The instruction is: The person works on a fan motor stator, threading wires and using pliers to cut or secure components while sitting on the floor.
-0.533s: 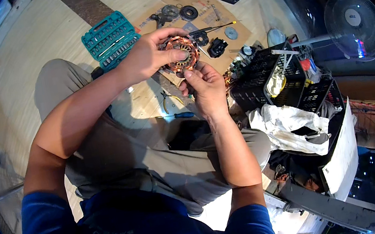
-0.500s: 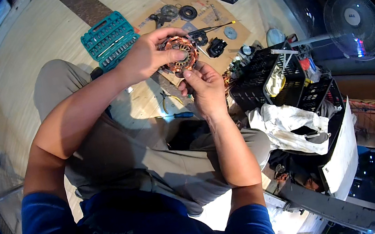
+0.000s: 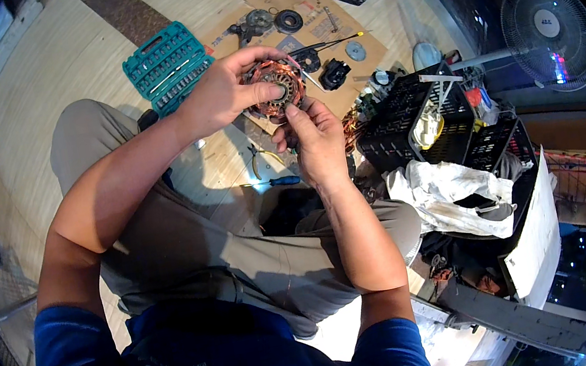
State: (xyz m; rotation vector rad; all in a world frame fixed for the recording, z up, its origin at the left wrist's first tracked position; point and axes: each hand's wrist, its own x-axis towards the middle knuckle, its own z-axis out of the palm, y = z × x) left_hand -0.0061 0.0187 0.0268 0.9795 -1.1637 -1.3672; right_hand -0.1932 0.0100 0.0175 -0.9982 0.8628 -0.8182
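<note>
A round stator (image 3: 282,77) with copper-coloured windings and a toothed inner ring is held up between both hands. My left hand (image 3: 225,92) grips it from the left, fingers over its far rim and thumb across the middle. My right hand (image 3: 318,140) is closed at its near edge, thumb against the rim; the fingers' far side is hidden. Below the hands, a pair of pliers (image 3: 255,164) with yellow handles and a blue-handled screwdriver (image 3: 282,181) lie on the floor.
A teal socket set case (image 3: 167,65) lies open beyond my left forearm. Cardboard (image 3: 363,42) bears several dark motor parts, including a black ring (image 3: 289,21). Black crates (image 3: 407,126), a white cloth (image 3: 456,195) and a fan (image 3: 548,27) stand to the right.
The stator has shifted slightly to the left in the picture with both hands. Both hands keep their grip on it. The surroundings have also shifted slightly in view.
</note>
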